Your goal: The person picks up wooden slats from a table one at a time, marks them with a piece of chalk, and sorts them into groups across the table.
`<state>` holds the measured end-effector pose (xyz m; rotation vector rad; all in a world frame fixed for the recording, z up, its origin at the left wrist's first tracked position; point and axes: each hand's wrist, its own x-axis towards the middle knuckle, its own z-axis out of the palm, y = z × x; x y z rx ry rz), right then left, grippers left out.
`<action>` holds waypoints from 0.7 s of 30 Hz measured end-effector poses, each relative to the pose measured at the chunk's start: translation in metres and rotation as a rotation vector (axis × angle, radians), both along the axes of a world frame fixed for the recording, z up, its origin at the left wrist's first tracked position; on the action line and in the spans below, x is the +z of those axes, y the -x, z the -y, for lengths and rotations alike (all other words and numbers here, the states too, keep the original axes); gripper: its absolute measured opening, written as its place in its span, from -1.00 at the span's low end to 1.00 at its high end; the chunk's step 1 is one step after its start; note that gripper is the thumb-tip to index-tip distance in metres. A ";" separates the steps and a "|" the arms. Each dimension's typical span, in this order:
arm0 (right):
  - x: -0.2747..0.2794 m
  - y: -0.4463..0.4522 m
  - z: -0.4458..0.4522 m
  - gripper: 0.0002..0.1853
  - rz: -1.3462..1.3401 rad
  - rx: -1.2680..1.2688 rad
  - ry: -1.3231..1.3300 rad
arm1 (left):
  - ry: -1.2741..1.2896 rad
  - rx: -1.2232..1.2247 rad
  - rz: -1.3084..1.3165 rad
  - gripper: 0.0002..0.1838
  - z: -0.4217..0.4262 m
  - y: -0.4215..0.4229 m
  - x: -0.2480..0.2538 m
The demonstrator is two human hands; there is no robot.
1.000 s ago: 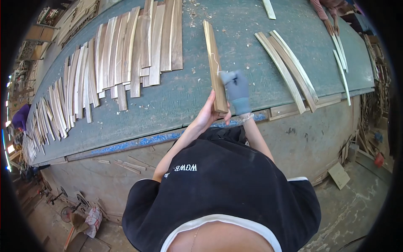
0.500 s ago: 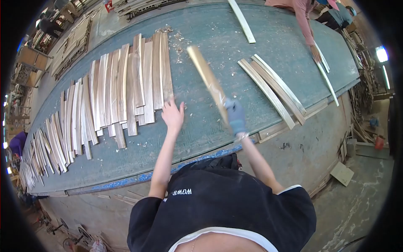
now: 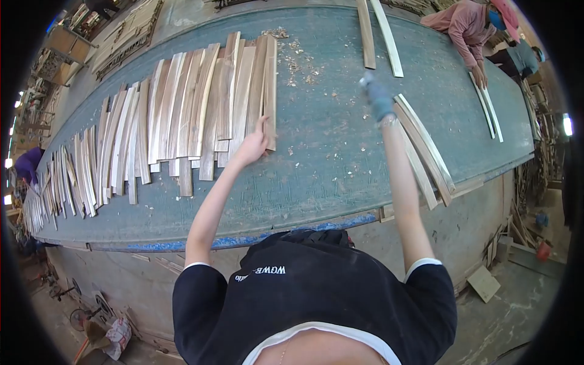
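Well, a pale sack (image 3: 118,336) sits on the floor (image 3: 523,298), its contents hidden. Shavings (image 3: 298,64) litter the green table (image 3: 322,164). The left hand (image 3: 252,147) touches the end board (image 3: 271,91) of a long row, its grip unclear; the gloved right hand (image 3: 378,100) is blurred near two boards (image 3: 367,39) cut off above, its fingers impossible to read.

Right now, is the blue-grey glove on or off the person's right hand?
On: the blue-grey glove covers the right hand, ending near the wrist, with bare forearm beyond. The left hand wears none.
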<state>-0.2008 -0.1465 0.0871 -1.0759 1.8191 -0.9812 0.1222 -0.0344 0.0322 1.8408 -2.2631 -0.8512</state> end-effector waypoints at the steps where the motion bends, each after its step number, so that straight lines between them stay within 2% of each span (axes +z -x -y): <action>1: -0.012 -0.017 -0.013 -0.54 0.242 0.005 -0.214 | -0.174 0.075 -0.505 -0.41 -0.011 -0.005 0.009; 2: -0.014 -0.036 -0.038 -0.58 0.670 0.139 -0.335 | -0.348 0.151 -1.008 -0.41 -0.024 -0.010 0.021; 3: -0.012 -0.055 -0.066 -0.62 1.103 0.270 -0.451 | -0.431 0.239 -1.192 -0.44 -0.037 -0.003 0.037; 4: -0.007 -0.077 -0.088 -0.65 1.103 0.202 -0.477 | -0.462 0.329 -1.251 -0.43 -0.052 0.007 0.052; 5: -0.003 -0.096 -0.106 -0.67 1.104 0.130 -0.501 | -0.426 0.304 -1.234 -0.43 -0.066 0.017 0.050; 8: -0.014 -0.127 -0.137 -0.71 1.117 0.143 -0.510 | -0.426 0.239 -1.162 -0.45 -0.089 0.028 0.049; 9: -0.035 -0.135 -0.143 -0.74 1.053 0.009 -0.453 | -0.448 0.204 -1.117 -0.46 -0.091 0.030 0.050; 10: -0.054 -0.133 -0.147 -0.74 1.051 0.002 -0.451 | -0.453 0.198 -1.119 -0.46 -0.088 0.028 0.050; 12: -0.082 -0.124 -0.154 -0.75 0.954 -0.125 -0.320 | -0.329 0.326 -0.650 -0.48 -0.071 0.020 0.048; 14: -0.075 -0.106 -0.165 -0.72 0.975 -0.193 -0.346 | 0.270 0.376 -0.107 -0.46 -0.055 0.022 0.023; 16: -0.051 -0.078 -0.176 -0.69 1.629 0.066 -0.579 | 0.453 0.346 0.308 -0.42 -0.041 0.026 0.019; 17: -0.040 -0.073 -0.181 -0.65 1.582 0.009 -0.554 | 0.452 0.333 0.296 -0.42 -0.034 0.023 0.010; 18: -0.036 -0.066 -0.188 -0.65 1.574 -0.004 -0.539 | 0.462 0.303 0.460 -0.40 -0.026 0.014 -0.004; 19: -0.031 -0.057 -0.196 -0.64 1.700 -0.054 -0.563 | 0.473 0.273 0.622 -0.39 -0.021 0.009 -0.016; 20: -0.026 -0.045 -0.205 -0.63 1.825 -0.104 -0.584 | 0.478 0.264 0.602 -0.39 -0.019 0.008 -0.022; 21: -0.026 -0.030 -0.215 -0.63 1.816 -0.110 -0.567 | 0.428 0.231 0.613 -0.39 -0.017 0.007 -0.025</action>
